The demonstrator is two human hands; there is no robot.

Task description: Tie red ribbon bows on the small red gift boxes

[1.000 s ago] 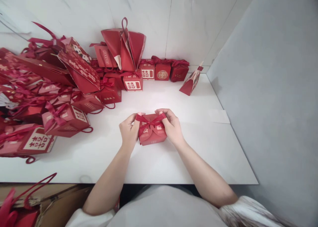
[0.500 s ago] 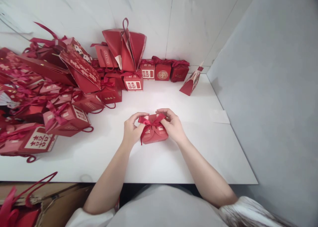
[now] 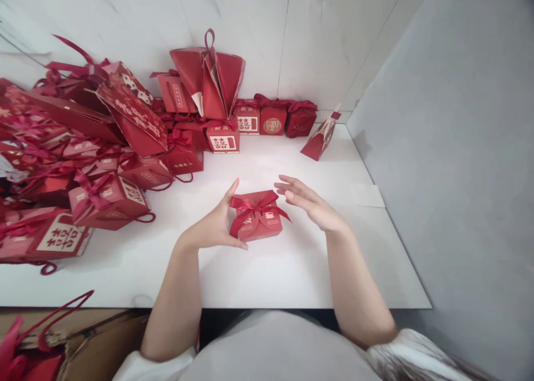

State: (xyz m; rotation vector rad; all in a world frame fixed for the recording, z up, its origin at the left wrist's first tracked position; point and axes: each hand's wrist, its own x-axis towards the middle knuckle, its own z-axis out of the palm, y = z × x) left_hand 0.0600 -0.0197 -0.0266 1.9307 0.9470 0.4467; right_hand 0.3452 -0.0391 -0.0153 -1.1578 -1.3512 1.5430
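A small red gift box point(image 3: 259, 225) with gold print and a tied red ribbon bow point(image 3: 254, 205) sits on the white table point(image 3: 267, 275) in front of me. My left hand point(image 3: 214, 227) is open, its palm and fingers resting against the box's left side. My right hand point(image 3: 311, 204) hovers open just right of the box, fingers spread, touching nothing.
Many red gift boxes and bags point(image 3: 104, 147) are piled at the left and along the back wall. A row of small red boxes point(image 3: 273, 118) stands at the back. A folded red bag point(image 3: 321, 138) leans near the grey wall point(image 3: 450, 147) on the right. A cardboard box point(image 3: 83, 336) sits below the table's front-left edge.
Both hands were pinching the ribbon on the box; they have let go and opened. The bow is now tied, and the right hand has drawn away to the right.
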